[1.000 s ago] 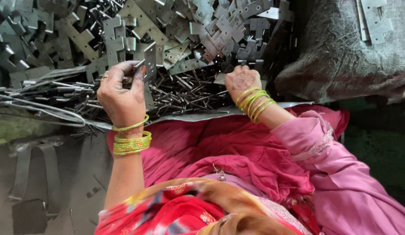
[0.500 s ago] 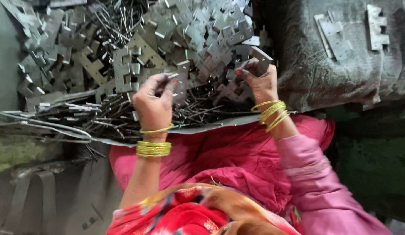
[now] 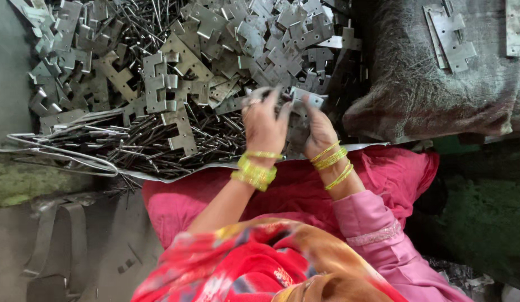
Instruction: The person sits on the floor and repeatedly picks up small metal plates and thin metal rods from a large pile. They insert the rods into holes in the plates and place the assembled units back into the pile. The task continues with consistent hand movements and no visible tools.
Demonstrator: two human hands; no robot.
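Both hands are meeting at the near edge of the metal sheet (image 3: 159,174) that is carrying the pile. The left hand (image 3: 264,124) is curling its fingers (image 3: 274,94) around a grey hinge plate (image 3: 305,96), pinched shut on it; the right hand (image 3: 317,130) is closing on the same plate from the other side, thumb on top. Two hands on one piece are probably steadying it so the knuckles line up. What sits between the palms is hidden, so whether a pin is being held too, I cannot tell.

The plate is sitting just above the near edge, right of the middle, lifted clear of the heap. The heap of hinge plates (image 3: 176,61) is filling the far side of the sheet, close enough to grab without leaning. Thin steel pins (image 3: 159,142) are lying in a dark bundle along the near edge, just beside the left hand. The sheet is resting on the pink lap (image 3: 293,187), keeping parts close. A grey sack (image 3: 416,95) at the far right corner is bearing a few flat plates (image 3: 452,39), set well apart from the loose pile. Yellow bangles (image 3: 254,170) are riding on both wrists.
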